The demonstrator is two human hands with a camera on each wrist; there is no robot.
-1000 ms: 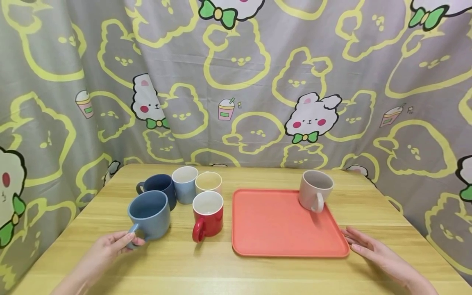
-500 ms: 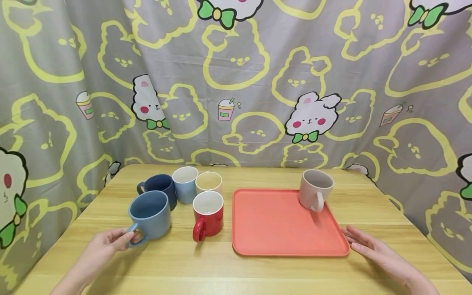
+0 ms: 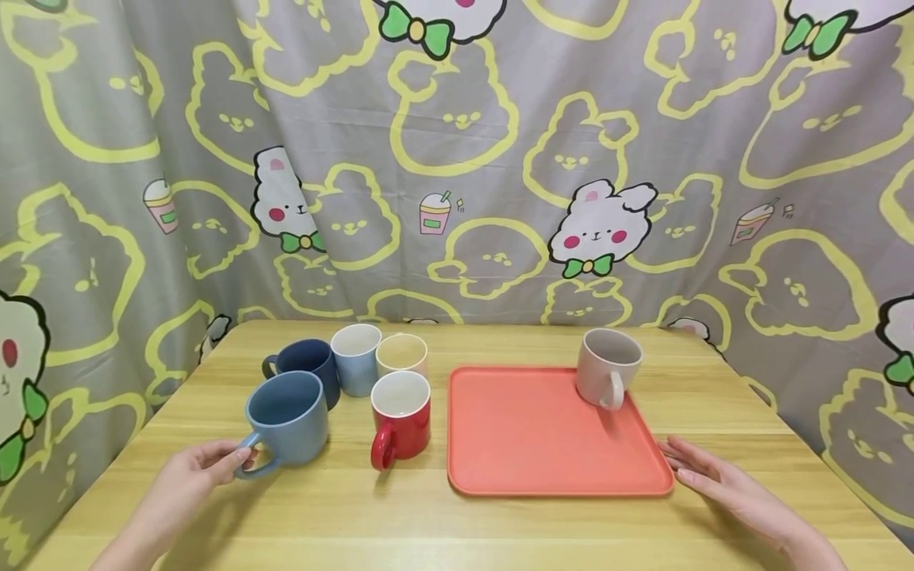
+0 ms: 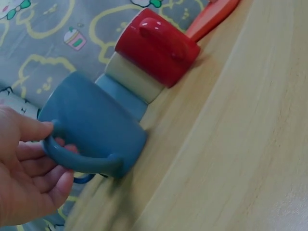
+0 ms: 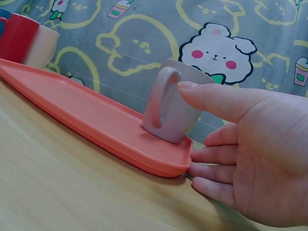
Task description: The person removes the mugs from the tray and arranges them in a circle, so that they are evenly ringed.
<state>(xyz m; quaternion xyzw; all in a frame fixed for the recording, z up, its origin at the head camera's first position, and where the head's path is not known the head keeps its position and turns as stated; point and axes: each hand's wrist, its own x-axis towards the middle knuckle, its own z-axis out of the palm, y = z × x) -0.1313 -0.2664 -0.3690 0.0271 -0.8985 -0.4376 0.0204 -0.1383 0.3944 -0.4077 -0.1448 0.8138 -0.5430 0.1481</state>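
Observation:
In the head view, my left hand [image 3: 187, 484] is at the handle of a wide blue mug [image 3: 296, 428] at the left of the table. The left wrist view shows the thumb on top of the handle [image 4: 82, 161], with fingers curled behind it. The mug stands upright. My right hand [image 3: 724, 480] lies beside the coral tray [image 3: 543, 468], fingers extended and fingertips right at its right edge. A grey mug [image 3: 607, 369] stands on the tray's back right corner, its handle facing the front. In the right wrist view, the thumb overlaps this mug [image 5: 180, 108].
Behind the blue mug stand a navy mug [image 3: 314, 361], a light blue mug [image 3: 357, 369] and a pale yellow mug [image 3: 402, 353]. A red mug [image 3: 410, 424] stands between them and the tray. A patterned curtain [image 3: 493, 262] hangs behind the wooden table [image 3: 400, 531].
My left hand has drawn slightly left, and the blue mug's handle now points a little more to the left with more of it showing. The right hand stays at the tray's edge.

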